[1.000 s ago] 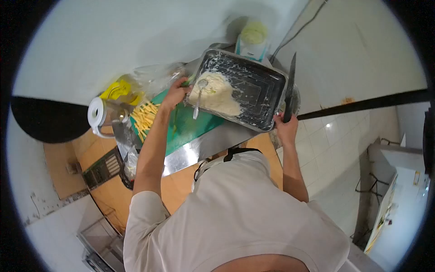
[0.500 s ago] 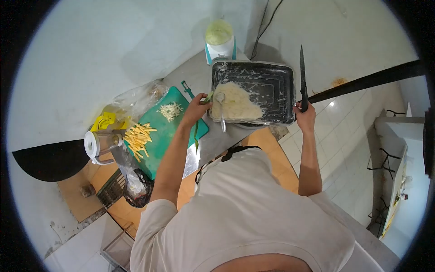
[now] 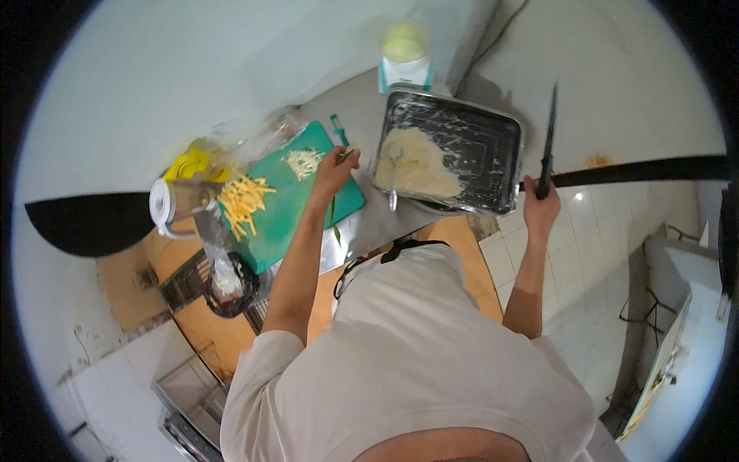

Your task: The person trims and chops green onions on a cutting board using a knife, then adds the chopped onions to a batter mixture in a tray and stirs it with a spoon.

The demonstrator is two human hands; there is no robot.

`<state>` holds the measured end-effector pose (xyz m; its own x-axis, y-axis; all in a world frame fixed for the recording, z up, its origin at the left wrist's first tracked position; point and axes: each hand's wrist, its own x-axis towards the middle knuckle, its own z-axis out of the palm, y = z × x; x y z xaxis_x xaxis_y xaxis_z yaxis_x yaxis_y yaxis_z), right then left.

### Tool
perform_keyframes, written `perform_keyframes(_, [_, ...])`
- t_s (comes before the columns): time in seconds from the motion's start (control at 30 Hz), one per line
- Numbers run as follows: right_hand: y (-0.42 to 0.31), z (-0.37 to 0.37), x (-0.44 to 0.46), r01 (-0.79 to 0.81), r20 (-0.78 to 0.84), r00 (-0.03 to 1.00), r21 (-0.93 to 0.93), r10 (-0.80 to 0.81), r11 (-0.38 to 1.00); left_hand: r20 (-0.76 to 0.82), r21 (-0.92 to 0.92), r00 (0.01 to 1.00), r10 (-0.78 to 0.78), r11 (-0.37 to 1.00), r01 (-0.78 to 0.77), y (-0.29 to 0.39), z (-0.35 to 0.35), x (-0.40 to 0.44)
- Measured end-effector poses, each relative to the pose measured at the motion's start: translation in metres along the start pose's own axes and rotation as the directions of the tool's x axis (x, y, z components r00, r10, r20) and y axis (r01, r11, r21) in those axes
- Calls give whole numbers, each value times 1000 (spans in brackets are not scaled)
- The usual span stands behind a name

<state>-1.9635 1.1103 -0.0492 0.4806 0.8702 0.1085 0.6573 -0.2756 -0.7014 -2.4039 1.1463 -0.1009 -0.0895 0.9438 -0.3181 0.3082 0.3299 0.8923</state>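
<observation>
1. Pinching fingers of the left hand (image 3: 336,171) are holding a slim green stalk (image 3: 348,152) over the right part of the board; a longer green length is showing below, beside the forearm.
2. Closed around a black handle, the right hand (image 3: 542,206) is holding a long dark-bladed knife (image 3: 550,142), its tip pointing away from the body. It is staying clear of the food.
3. Nearest, a pale short-sleeved shirt (image 3: 416,339) is filling the lower view.
4. Beyond it, a grey metal counter (image 3: 377,221) is supporting a green rectangular cutting board (image 3: 281,223), where yellow-orange sticks (image 3: 243,202) are lying at the left and fine white shreds (image 3: 303,162) farther back.
5. Between the hands, a dark-bottomed rectangular metal tray (image 3: 486,154) is holding a pale, doughy mass (image 3: 435,173) at its left. A metal spoon (image 3: 393,185) is resting in it, handle crossing the near rim.
6. Past the board's far right edge, a teal-handled tool (image 3: 339,131) is lying.
7. Farthest on the counter, a white-and-teal scale (image 3: 405,74) is bearing a rounded pale-green item (image 3: 405,42).
</observation>
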Motion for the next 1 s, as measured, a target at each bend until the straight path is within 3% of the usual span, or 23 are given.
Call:
perform_keyframes(0.07, [-25,-11,-11,-44,80,996,152,32,987,-58,-4,991,-117,993,117,3,-18,-24])
perform_keyframes(0.13, [-52,-11,-30,-125,244,969,413,23,902,-27,-213,958,-286,938,273,-13,-39,-45])
perform_keyframes(0.2, [-87,-2,-62,-173,395,918,491,-41,854,96,-429,934,-343,833,350,-43,-67,-63])
perform_keyframes(0.23, [-98,2,-72,-202,460,885,519,-73,830,82,-620,952,-296,732,282,-56,-75,-72])
perform_keyframes(0.27, [-87,22,-83,-54,455,859,534,-233,844,57,-780,968,-243,595,195,-69,-82,-80])
perform_keyframes(0.3, [-95,31,-96,-52,514,814,526,-269,849,19,-900,982,-187,425,98,-78,-89,-90])
perform_keyframes(0.37, [-120,48,-129,-39,616,711,517,-340,855,-178,-950,980,-86,276,-148,-65,-100,-109])
perform_keyframes(0.43, [-139,61,-153,-143,690,643,534,-332,833,-383,-910,924,-8,172,-376,-65,-111,-119])
perform_keyframes(0.47, [-145,66,-163,-200,727,606,532,-323,823,-475,-852,875,94,200,-484,-91,-117,-113])
perform_keyframes(0.53, [-151,84,-180,-287,758,564,553,-329,782,-617,-612,782,86,573,-545,-141,-116,-102])
perform_keyframes(0.57, [-153,94,-186,-330,767,549,563,-331,758,-671,-452,734,107,726,-519,-153,-116,-100])
perform_keyframes(0.6, [-154,103,-194,-318,780,549,528,-302,787,-611,-318,792,16,910,-265,-135,-116,-123])
perform_keyframes(0.7, [-157,129,-210,-293,797,558,451,-233,843,-649,111,740,176,984,-137,-208,-112,-124])
perform_keyframes(0.73, [-156,132,-220,-310,808,552,429,-207,848,-599,34,787,145,987,-156,-220,-115,-131])
perform_keyframes(0.83, [-149,137,-249,-354,845,523,334,-111,873,-679,123,716,158,987,-102,-227,-121,-146])
perform_keyframes(0.93, [-147,141,-277,-369,862,504,265,-48,891,-542,-184,819,-190,977,105,-212,-141,-157])
perform_keyframes(1.0, [-145,143,-298,-340,870,492,216,-23,915,-593,-68,801,-78,997,47,-227,-145,-154])
